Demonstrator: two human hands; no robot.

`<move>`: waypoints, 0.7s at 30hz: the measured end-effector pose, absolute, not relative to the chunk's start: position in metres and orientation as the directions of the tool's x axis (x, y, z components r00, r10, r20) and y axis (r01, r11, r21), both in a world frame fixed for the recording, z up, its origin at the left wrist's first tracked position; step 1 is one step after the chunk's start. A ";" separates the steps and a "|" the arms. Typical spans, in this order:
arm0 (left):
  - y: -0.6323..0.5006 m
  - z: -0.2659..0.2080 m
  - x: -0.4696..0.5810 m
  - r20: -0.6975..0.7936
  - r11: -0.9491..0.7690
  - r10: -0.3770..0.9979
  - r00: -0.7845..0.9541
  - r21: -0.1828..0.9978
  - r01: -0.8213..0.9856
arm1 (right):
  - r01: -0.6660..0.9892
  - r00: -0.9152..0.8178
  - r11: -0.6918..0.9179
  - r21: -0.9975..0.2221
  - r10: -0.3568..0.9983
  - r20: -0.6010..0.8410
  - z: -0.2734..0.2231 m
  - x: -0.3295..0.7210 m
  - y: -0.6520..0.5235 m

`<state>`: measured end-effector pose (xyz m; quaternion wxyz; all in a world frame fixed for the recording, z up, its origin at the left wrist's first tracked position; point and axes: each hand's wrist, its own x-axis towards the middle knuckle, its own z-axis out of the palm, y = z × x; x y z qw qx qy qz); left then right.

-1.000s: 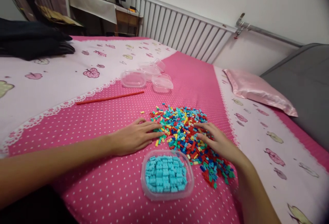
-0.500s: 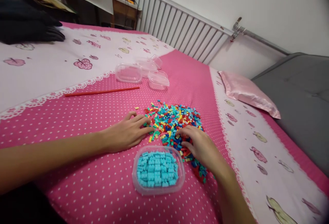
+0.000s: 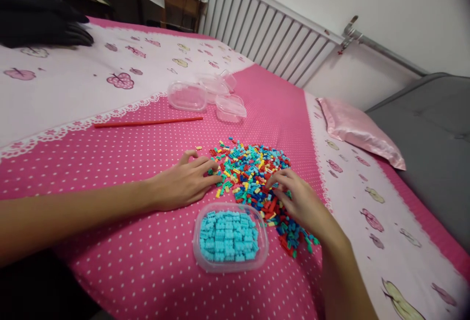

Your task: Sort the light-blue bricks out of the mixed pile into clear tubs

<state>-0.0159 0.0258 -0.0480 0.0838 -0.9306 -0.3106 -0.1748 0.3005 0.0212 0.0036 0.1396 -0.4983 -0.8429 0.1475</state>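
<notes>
A loose heap of small toy building bricks in red, yellow, green and blue lies on the pink dotted bedspread. My left hand rests at the heap's left edge, its fingers apart and the tips touching a few green bricks. Over the right side of the heap is my right hand, fingers curled down among the bricks; whether a brick is between them I cannot make out. Closest to me, in front of the heap, a clear plastic tub holds many light blue bricks.
Several clear plastic containers stand beyond the heap. A thin red stick lies to their left. A pink pillow is at the right, by a grey headboard. Dark gloves lie at the far left.
My right hand has shifted slightly right over the heap, uncovering more red and blue bricks. My left hand stays almost in place. The camera view has tilted down a little.
</notes>
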 end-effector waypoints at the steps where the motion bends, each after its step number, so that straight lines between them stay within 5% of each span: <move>1: 0.026 -0.048 -0.016 0.389 -0.795 0.542 0.745 -0.052 0.605 | 0.805 -0.464 0.453 -0.382 0.883 0.069 0.004 0.301 0.021; 12: 0.025 -0.050 -0.015 0.426 -0.793 0.514 0.745 -0.097 0.602 | 0.838 -0.465 0.467 -0.282 0.882 0.077 0.000 0.302 0.018; 21: 0.023 -0.049 -0.014 0.384 -0.789 0.537 0.751 -0.086 0.609 | 0.569 -0.479 0.603 -0.559 0.796 0.371 0.026 0.232 -0.036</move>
